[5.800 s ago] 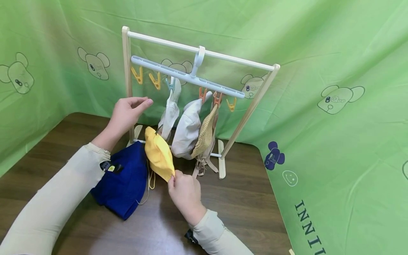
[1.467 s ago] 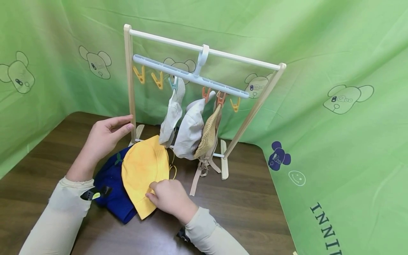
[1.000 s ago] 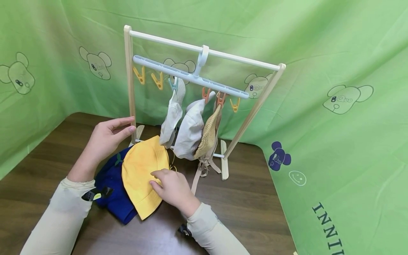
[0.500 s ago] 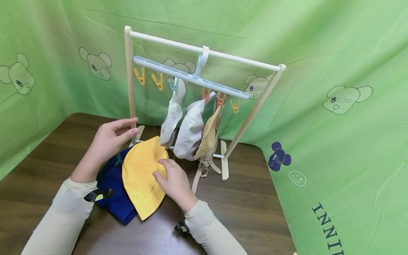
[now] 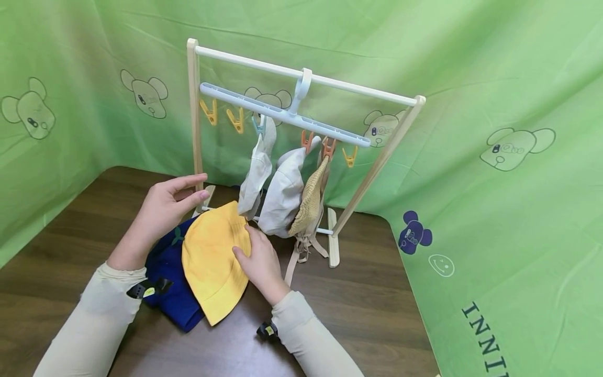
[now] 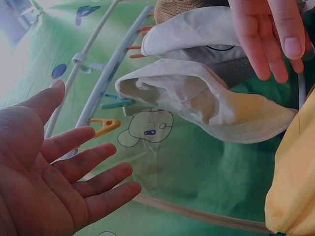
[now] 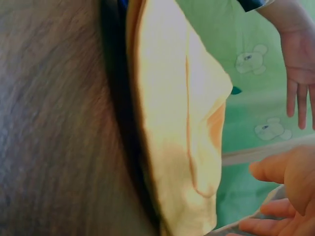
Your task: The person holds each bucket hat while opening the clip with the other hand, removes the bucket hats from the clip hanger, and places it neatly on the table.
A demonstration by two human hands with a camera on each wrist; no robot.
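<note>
A yellow bucket hat (image 5: 212, 256) lies partly over a dark blue hat (image 5: 181, 309) on the table. My right hand (image 5: 263, 262) hovers at the yellow hat's right brim, fingers extended and thumb apart; whether it touches the cloth I cannot tell. In the right wrist view that hand (image 7: 290, 191) appears just beside the hat with nothing in it. Up and to the left, my left hand (image 5: 162, 209) hangs over the blue hat near the rack's left post. Its fingers (image 6: 93, 167) are spread and hold nothing in the left wrist view.
A wooden rack (image 5: 195, 104) carries a light blue hanger (image 5: 282, 112). From its clips hang a whitish hat (image 5: 254, 178), a pale grey hat (image 5: 282, 199) and a tan woven hat (image 5: 311, 204). Yellow clips (image 5: 235, 120) hang with nothing in them. Green printed cloth surrounds the table.
Earlier my right hand pinched the yellow hat near the rack; it now lies released on the blue one. Over the last second that hand slid away along the brim; my left rose slightly.
</note>
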